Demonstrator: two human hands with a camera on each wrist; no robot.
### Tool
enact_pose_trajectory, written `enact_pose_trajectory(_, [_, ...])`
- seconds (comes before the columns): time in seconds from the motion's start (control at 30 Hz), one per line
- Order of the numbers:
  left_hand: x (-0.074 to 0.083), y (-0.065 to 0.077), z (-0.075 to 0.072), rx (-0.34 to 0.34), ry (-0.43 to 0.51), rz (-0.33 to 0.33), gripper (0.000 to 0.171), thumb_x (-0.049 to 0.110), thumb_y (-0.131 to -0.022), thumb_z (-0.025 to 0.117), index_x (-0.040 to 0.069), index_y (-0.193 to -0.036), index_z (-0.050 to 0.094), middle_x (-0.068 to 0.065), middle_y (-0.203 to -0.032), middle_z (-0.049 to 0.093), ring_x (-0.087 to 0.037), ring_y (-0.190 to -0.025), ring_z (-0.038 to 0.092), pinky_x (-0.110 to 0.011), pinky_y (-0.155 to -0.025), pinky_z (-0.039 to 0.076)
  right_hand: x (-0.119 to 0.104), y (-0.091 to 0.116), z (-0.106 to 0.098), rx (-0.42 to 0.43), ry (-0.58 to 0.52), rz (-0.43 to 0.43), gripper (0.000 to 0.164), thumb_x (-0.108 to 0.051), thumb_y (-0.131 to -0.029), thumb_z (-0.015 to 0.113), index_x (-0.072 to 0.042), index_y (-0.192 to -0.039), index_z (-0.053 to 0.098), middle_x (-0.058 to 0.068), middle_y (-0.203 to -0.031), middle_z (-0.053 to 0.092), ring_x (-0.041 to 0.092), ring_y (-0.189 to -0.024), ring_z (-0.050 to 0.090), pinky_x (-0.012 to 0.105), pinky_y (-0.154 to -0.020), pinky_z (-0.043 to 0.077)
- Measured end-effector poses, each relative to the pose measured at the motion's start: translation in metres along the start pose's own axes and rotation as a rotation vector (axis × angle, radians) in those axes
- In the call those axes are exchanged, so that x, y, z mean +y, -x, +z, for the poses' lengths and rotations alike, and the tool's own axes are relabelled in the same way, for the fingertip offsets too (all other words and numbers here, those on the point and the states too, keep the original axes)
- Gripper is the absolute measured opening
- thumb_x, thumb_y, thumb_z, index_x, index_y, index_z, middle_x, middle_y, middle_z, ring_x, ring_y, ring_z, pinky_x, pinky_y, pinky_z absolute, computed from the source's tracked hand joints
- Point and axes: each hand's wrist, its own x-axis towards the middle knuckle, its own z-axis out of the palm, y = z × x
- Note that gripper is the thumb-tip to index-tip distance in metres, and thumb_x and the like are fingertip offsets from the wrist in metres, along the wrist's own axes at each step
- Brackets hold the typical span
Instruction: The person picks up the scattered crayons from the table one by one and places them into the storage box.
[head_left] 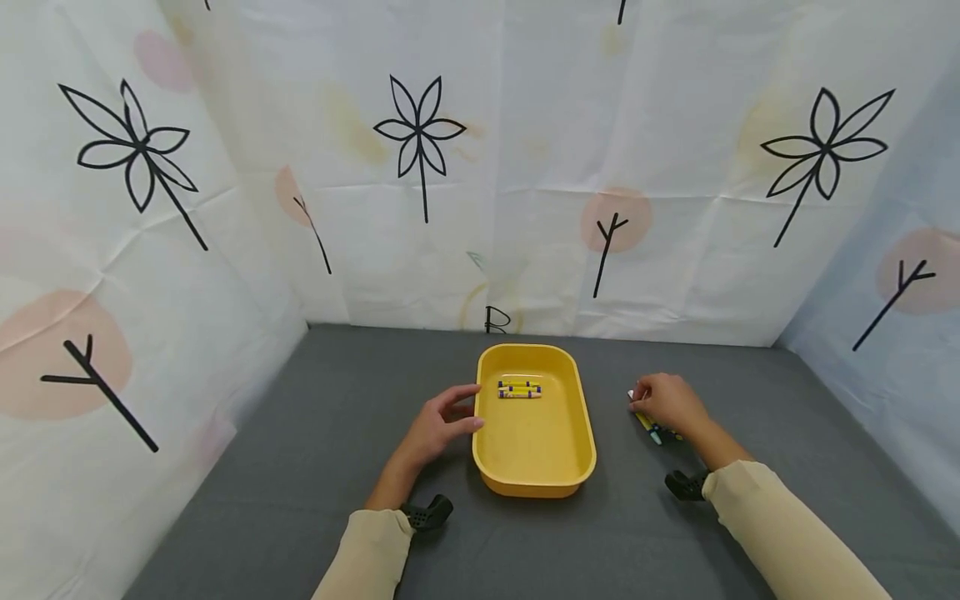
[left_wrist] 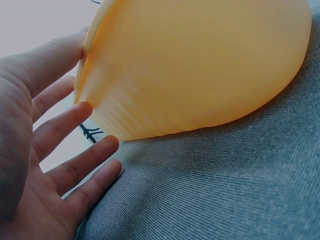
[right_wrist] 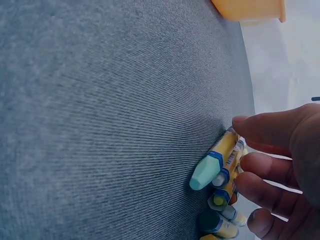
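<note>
A yellow plastic tray (head_left: 534,450) lies on the grey cloth. Several yellow-wrapped crayons (head_left: 519,392) lie side by side toward its far end. At the tray's left side is my left hand (head_left: 438,425), its fingers spread and fairly straight, fingertips at the rim. My right hand (head_left: 669,402) is over a small heap of crayons to the right of the tray. In the right wrist view its thumb and fingertips pinch the rear end of a mint-tipped crayon (right_wrist: 214,160). Other crayons (right_wrist: 220,199) lie against it, partly hidden by the fingers.
The grey cloth (head_left: 360,392) covers the work surface. White patterned fabric (head_left: 525,250) rises behind it and along both sides. A dark strap device (head_left: 429,512) sits on the left wrist, and another (head_left: 686,485) on the right.
</note>
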Motion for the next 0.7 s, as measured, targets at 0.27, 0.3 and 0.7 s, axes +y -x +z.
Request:
enact_pose_trajectory(0.27, [0.017, 0.004, -0.002, -0.037, -0.007, -0.024, 0.057, 0.011, -0.090, 0.071, 0.002, -0.141, 0.048, -0.016, -0.145, 0.046, -0.036, -0.120, 0.055, -0.045, -0.095, 0.048, 0.000, 0.007, -0.001, -0.033, 0.015, 0.071, 0.017, -0.019, -0.086, 0.073, -0.010, -0.077, 0.064, 0.002, -0.073, 0.058, 0.017, -0.060, 0.051, 0.034, -0.051, 0.041])
enact_pose_trajectory(0.3, [0.021, 0.006, -0.003, -0.044, -0.009, -0.024, 0.057, 0.011, -0.090, 0.070, 0.001, -0.141, 0.048, -0.017, -0.145, 0.046, -0.036, -0.120, 0.054, -0.045, -0.095, 0.048, -0.001, 0.008, 0.000, -0.035, 0.016, 0.076, 0.016, -0.020, -0.086, 0.073, -0.010, -0.077, 0.064, 0.001, -0.073, 0.058, 0.017, -0.060, 0.051, 0.034, -0.051, 0.041])
enact_pose_trajectory(0.7, [0.029, 0.010, -0.002, -0.045, 0.007, -0.018, 0.056, 0.011, -0.090, 0.071, 0.000, -0.140, 0.049, -0.017, -0.144, 0.047, -0.039, -0.120, 0.054, -0.045, -0.095, 0.048, -0.015, 0.016, 0.008, -0.015, 0.091, 0.006, 0.010, -0.011, -0.082, 0.075, -0.011, -0.080, 0.065, -0.001, -0.076, 0.060, 0.017, -0.064, 0.053, 0.038, -0.057, 0.045])
